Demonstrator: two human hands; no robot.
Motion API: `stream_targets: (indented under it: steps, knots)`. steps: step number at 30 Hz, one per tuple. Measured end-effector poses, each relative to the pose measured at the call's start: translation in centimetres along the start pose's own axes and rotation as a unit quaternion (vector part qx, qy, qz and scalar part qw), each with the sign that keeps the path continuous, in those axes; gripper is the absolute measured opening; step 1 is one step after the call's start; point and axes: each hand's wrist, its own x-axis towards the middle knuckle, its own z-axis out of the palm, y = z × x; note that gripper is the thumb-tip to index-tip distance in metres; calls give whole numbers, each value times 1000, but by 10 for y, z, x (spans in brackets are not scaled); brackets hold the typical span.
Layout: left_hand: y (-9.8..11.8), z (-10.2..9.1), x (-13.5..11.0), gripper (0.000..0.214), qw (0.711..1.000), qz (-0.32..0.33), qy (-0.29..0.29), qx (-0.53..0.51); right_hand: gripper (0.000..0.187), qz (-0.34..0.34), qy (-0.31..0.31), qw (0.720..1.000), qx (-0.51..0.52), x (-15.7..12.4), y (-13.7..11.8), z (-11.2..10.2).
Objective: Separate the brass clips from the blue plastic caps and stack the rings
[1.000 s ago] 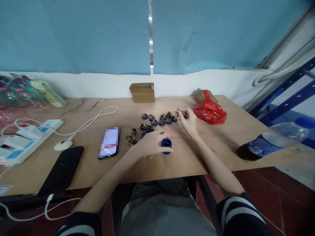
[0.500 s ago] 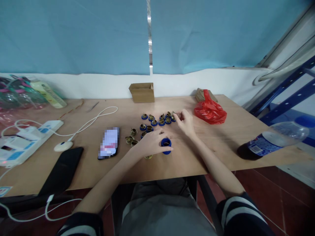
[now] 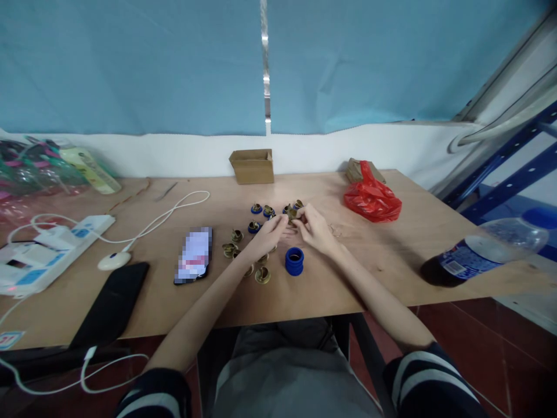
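Note:
In front of me my two hands meet over the middle of the table. My right hand point(image 3: 317, 231) pinches a small brass-coloured metal piece point(image 3: 292, 215) between thumb and fingers. From the other side, the closed fingertips of my left hand point(image 3: 268, 237) press against the same piece. A short stack of blue rings point(image 3: 295, 261) stands just below my hands. Beyond them sit several brass pieces seated in blue rings point(image 3: 256, 208). Bare brass pieces point(image 3: 262, 274) lie around my left wrist, some partly hidden by it.
A phone point(image 3: 194, 255) and a black power bank-like slab point(image 3: 111, 305) lie to the left, beside a power strip point(image 3: 56, 252) with white cables. A cardboard box point(image 3: 252, 166) stands at the wall. A red plastic bag point(image 3: 372, 199) and a cola bottle point(image 3: 478, 249) are at right.
My right hand has drawn back left and toward me with a brass piece. My left hand has moved off the blue rings, up to meet it, uncovering the stack.

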Motion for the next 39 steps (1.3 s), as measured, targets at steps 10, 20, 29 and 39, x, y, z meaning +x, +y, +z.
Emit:
stream_targets:
  steps: [10,20,29,39]
  knots:
    - [-19,-4,1,40,990,2,44,-137,16,-15,-62,996,60,2,-3,1]
    - [-26,-3,4,47,994,-5,58,-98,18,-38,-98,994,1,-2,-1,6]
    - [-25,-1,1,40,998,26,42,-28,31,0,-124,991,49,-1,-3,3]
    - [-27,-8,0,38,993,26,109,45,49,107,-91,979,147,5,-8,3]
